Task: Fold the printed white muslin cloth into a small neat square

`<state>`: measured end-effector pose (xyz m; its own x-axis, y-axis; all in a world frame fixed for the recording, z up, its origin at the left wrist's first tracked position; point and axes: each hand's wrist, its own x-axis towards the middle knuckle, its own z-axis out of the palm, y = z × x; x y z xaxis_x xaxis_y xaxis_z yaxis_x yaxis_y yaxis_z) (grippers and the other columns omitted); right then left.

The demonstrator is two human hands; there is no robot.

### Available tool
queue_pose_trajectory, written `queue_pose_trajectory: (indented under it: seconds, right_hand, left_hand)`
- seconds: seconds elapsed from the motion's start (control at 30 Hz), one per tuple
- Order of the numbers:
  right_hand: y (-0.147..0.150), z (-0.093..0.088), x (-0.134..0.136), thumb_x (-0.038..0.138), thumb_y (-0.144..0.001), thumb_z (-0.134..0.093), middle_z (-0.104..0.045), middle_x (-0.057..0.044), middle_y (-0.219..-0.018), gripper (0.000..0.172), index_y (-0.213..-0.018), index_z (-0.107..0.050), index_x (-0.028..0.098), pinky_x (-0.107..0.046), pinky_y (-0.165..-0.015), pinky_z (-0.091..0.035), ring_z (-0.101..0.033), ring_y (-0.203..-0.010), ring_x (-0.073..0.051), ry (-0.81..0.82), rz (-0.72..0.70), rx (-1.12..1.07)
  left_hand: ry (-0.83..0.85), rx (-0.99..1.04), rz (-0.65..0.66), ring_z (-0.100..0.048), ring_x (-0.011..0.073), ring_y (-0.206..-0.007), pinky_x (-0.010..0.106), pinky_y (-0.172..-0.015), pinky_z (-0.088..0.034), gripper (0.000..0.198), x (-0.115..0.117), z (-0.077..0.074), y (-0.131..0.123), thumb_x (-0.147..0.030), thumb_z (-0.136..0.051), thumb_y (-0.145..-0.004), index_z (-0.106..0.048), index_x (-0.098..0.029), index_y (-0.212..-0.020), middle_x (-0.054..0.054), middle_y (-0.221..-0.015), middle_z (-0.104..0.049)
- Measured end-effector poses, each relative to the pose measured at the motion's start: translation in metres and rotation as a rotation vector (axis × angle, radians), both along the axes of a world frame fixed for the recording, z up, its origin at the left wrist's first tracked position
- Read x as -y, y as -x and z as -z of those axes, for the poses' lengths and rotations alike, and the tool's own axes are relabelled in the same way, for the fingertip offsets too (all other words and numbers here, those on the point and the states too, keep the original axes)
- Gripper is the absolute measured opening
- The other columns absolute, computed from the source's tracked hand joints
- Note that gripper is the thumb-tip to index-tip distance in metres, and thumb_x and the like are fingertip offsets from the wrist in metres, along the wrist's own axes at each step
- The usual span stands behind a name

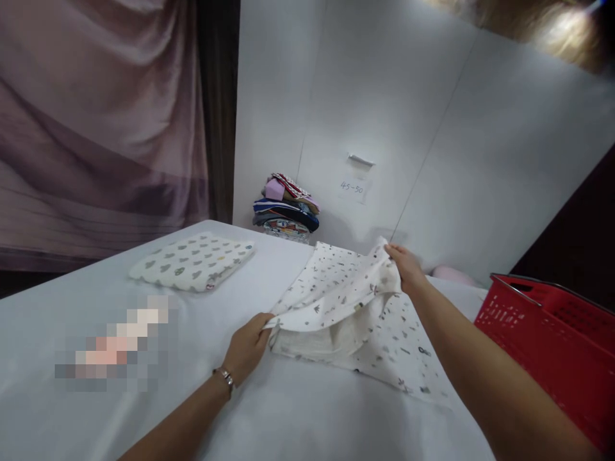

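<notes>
A white cloth (331, 314) with small dark printed figures lies partly folded on the white-covered table (269, 416). My left hand (248, 346), with a bracelet at the wrist, pinches its near left edge. At the far right corner, my right hand (406, 266) grips the cloth and lifts it. Between the two hands the upper layer rises off the lower one, which rests flat on the table. Left of it lies a folded white cloth with grey cloud-like shapes (192, 261), apart from both hands.
A stack of folded fabrics (287, 208) stands at the back against the white wall (394, 96). A red plastic basket (552, 346) is on the right. A paper marked 45-50 (352, 188) hangs on the wall. A pixelated patch covers something on the left of the table.
</notes>
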<state>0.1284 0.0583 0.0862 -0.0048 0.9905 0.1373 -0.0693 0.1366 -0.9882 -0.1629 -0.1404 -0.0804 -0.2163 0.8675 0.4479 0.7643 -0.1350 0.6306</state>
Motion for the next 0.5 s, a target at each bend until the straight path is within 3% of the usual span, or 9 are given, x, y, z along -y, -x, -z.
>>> queue_pose_trajectory:
  seconds: [0.13,0.2,0.3,0.4,0.5]
  right_hand:
    - [-0.039,0.036,0.028,0.035,-0.074,-0.065,-0.067,0.002,-0.07,0.022,-0.088,-0.063,0.018,-0.029,-0.068,-0.051,-0.066,-0.078,-0.02,0.137,-0.036,-0.005]
    - [-0.072,0.067,0.045,0.036,-0.074,-0.066,-0.07,-0.003,-0.077,0.032,-0.096,-0.062,0.013,-0.031,-0.069,-0.051,-0.066,-0.081,-0.023,0.232,-0.015,-0.087]
    - [-0.119,0.116,0.076,0.035,-0.063,-0.075,-0.071,-0.008,-0.077,0.042,-0.095,-0.062,0.012,-0.032,-0.067,-0.053,-0.068,-0.076,-0.025,0.45,0.119,-0.166]
    - [-0.146,0.153,0.11,0.045,-0.06,-0.077,-0.07,-0.006,-0.071,0.044,-0.089,-0.062,0.015,-0.033,-0.061,-0.054,-0.068,-0.071,-0.026,0.584,0.1,-0.151]
    - [-0.157,0.173,0.138,0.048,-0.062,-0.077,-0.066,0.001,-0.063,0.043,-0.088,-0.06,0.018,-0.027,-0.052,-0.051,-0.065,-0.06,-0.02,0.561,0.096,-0.155]
  left_hand:
    - [0.1,0.023,-0.005,-0.061,0.0166,-0.083,0.027,-0.074,-0.046,0.027,0.0,0.001,0.003,-0.029,-0.034,-0.087,-0.059,-0.024,-0.095,-0.001,-0.089,-0.067]
    - [0.131,-0.011,0.037,-0.062,0.0162,-0.083,0.026,-0.073,-0.046,0.026,0.0,0.002,0.002,-0.029,-0.035,-0.086,-0.06,-0.025,-0.093,-0.002,-0.088,-0.068]
    - [0.135,-0.11,0.106,-0.063,0.0159,-0.085,0.025,-0.074,-0.046,0.024,0.0,0.005,-0.001,-0.029,-0.038,-0.085,-0.061,-0.025,-0.092,-0.003,-0.091,-0.069]
    - [0.13,-0.216,0.154,-0.063,0.0161,-0.086,0.025,-0.074,-0.046,0.025,-0.002,0.008,-0.005,-0.027,-0.038,-0.086,-0.061,-0.026,-0.095,-0.002,-0.094,-0.069]
    - [0.113,-0.299,0.098,-0.062,0.018,-0.092,0.027,-0.076,-0.047,0.028,-0.006,0.007,-0.009,-0.022,-0.038,-0.085,-0.061,-0.026,-0.101,0.0,-0.1,-0.067]
